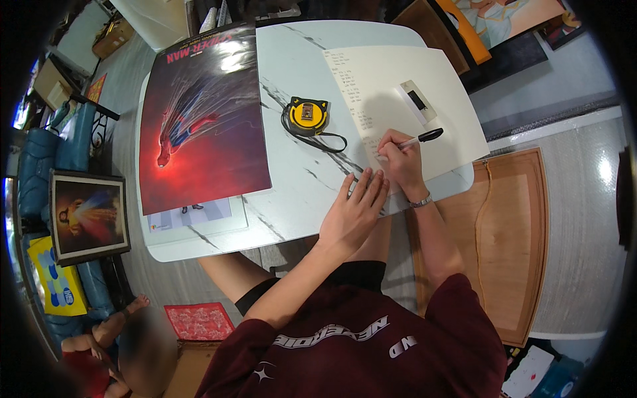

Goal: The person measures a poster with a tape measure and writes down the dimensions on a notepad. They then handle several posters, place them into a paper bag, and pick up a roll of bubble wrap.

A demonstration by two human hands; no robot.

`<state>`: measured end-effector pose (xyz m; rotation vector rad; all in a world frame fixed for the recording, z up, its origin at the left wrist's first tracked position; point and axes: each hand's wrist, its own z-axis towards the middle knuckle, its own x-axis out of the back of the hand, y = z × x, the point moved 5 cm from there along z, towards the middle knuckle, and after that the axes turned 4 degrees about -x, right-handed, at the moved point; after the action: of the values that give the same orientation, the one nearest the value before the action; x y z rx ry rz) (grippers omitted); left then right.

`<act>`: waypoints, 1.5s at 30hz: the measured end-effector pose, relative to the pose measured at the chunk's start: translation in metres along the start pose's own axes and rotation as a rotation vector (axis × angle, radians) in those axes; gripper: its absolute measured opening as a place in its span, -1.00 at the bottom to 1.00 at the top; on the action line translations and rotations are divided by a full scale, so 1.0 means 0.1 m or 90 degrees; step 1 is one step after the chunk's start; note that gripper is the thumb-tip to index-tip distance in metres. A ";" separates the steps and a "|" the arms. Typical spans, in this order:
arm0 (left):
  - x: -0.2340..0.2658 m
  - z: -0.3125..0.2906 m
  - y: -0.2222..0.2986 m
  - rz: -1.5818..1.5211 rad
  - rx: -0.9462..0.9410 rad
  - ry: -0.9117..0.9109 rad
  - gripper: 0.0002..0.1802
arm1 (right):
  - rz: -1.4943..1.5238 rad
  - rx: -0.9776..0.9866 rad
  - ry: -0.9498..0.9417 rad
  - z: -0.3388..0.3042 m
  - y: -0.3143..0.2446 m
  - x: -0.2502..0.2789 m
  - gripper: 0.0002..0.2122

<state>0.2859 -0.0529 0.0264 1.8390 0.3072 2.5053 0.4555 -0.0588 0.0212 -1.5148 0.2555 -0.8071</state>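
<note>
My right hand (403, 159) grips a marker pen (430, 135) with a white barrel and a black cap on its rear end. The writing end points down at a large white sheet of paper (458, 86), near a column of small handwriting along the sheet's left side. My left hand (358, 205) lies with its fingers stretched out over the sheet's near corner and the table edge, close beside the right hand. Farther back on the sheet rests a small white rectangular piece with a black middle (417, 101). Left of the paper sits a yellow and black tape measure (308, 115) with a black wrist strap.
A large dark red and blue poster (206, 132) covers the left part of the white marbled table (292, 215), over another print (189, 217). On the left stand a framed picture (89, 215) and a blue sofa (40, 159). Another person (99, 351) sits at lower left.
</note>
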 end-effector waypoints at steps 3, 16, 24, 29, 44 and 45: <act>-0.01 0.00 0.00 0.000 0.001 0.002 -0.18 | -0.008 0.014 0.002 0.01 -0.02 0.00 -0.88; 0.02 -0.01 -0.01 -0.007 0.002 0.005 -0.18 | -0.011 0.040 0.015 0.02 -0.01 0.00 -0.85; 0.01 0.00 0.00 -0.013 0.002 0.012 -0.18 | 0.002 0.026 0.017 0.01 0.01 0.02 -0.85; 0.00 0.00 0.00 -0.013 0.002 0.010 -0.18 | 0.005 0.021 0.012 0.00 -0.01 0.02 -0.86; 0.02 -0.01 -0.01 -0.009 0.000 0.004 -0.18 | -0.004 0.034 0.035 0.00 -0.02 0.03 -0.83; 0.01 -0.01 0.00 -0.009 0.000 0.005 -0.18 | -0.007 0.035 0.035 0.00 -0.02 0.04 -0.83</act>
<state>0.2851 -0.0526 0.0269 1.8217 0.3197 2.5039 0.4576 -0.0610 0.0240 -1.4459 0.2641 -0.8577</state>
